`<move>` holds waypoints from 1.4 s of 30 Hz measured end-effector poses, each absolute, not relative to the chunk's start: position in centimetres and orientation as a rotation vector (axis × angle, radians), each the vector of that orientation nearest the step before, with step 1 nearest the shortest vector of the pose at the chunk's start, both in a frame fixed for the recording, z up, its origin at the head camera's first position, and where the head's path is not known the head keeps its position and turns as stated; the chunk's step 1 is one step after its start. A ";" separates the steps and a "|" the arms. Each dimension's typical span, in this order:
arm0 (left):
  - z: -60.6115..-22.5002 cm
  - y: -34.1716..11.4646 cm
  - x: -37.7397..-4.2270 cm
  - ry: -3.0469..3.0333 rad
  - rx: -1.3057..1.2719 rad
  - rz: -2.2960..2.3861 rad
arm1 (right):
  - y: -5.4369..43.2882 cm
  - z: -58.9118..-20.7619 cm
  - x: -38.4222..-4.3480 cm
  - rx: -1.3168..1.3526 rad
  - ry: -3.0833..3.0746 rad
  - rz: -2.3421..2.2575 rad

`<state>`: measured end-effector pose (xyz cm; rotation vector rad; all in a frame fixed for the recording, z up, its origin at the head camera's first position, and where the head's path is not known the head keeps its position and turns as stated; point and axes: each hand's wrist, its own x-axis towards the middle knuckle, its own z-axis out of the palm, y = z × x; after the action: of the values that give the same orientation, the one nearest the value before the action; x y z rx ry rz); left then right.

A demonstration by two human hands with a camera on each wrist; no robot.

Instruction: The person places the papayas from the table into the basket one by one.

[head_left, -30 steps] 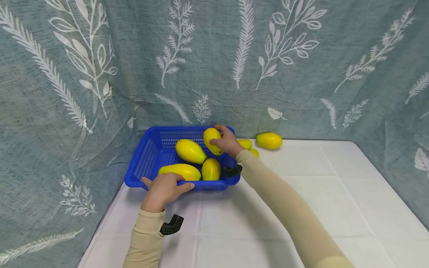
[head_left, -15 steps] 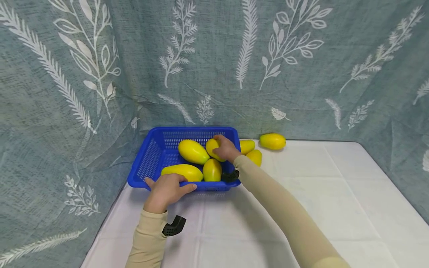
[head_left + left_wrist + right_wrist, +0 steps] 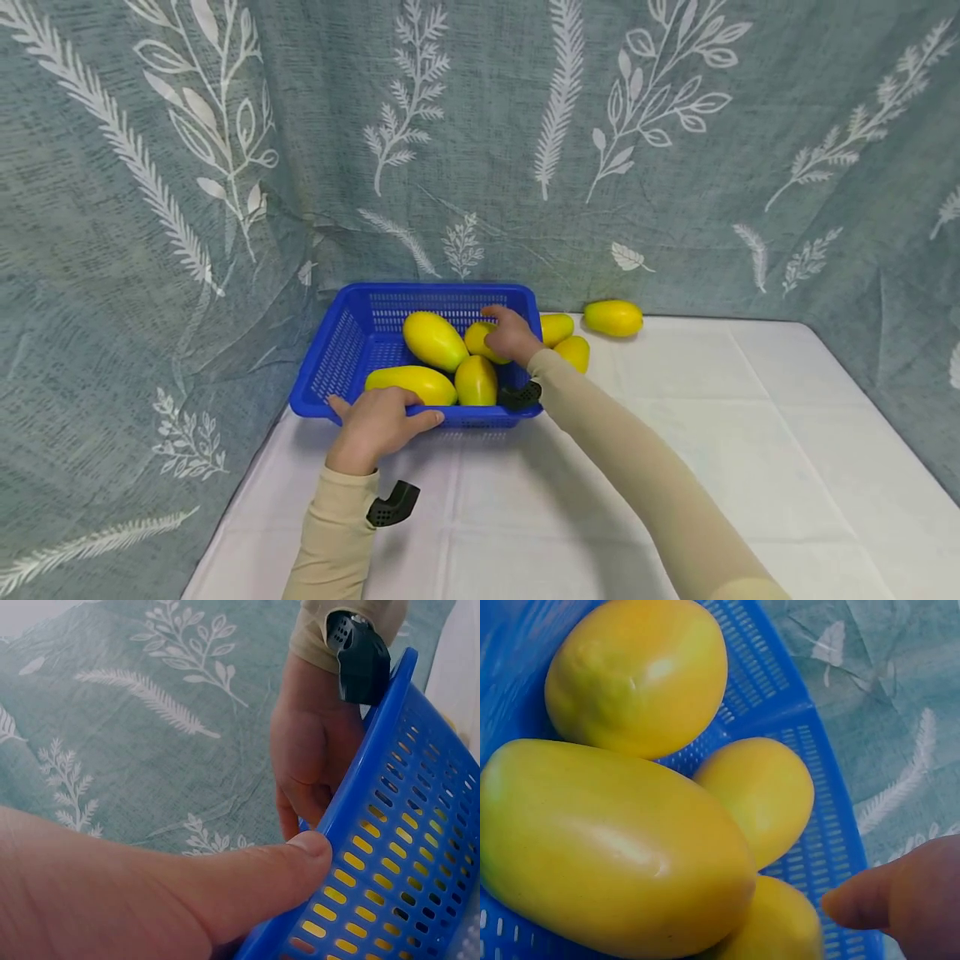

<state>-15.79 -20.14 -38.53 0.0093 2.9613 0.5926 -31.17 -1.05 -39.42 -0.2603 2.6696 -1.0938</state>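
Mango (image 3: 480,340) lowered into basket (image 3: 330,367) | mangoes: 4 inside (3 outside) | hands: left (image 3: 375,427) grips rim, right (image 3: 513,335) on mango

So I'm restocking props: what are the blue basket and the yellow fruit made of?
The blue basket looks like moulded plastic: glossy, with even slotted walls. The yellow fruit look like smooth imitation mangoes, plastic or foam, uniformly glossy and unblemished; real fruit can't be ruled out.

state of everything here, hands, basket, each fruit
left hand: grips the near rim of the basket
right hand: rests on a fruit inside the basket
blue basket: upright on the table, holding four yellow fruits
three yellow fruits: lying on the table outside the basket
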 end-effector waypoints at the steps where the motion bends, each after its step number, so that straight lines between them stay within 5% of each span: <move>1: -38.6 -20.1 -15.8 2.961 0.014 0.593 | -0.9 -39.3 -31.1 -0.264 2.677 -1.109; 17: -38.4 -20.3 -16.3 2.929 0.028 0.575 | 8.9 -35.6 -29.6 -0.150 2.559 -1.846; 29: -38.4 -20.1 -16.2 2.899 0.046 0.589 | 16.8 -40.0 -28.7 0.416 2.197 -2.199; 42: -38.4 -19.8 -16.2 2.901 0.036 0.582 | 16.8 -43.7 -28.2 0.459 2.144 -2.169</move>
<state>-16.24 -19.84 -38.39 0.0359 2.9007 0.5820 -28.24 16.82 -43.73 0.4590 2.1441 -2.1688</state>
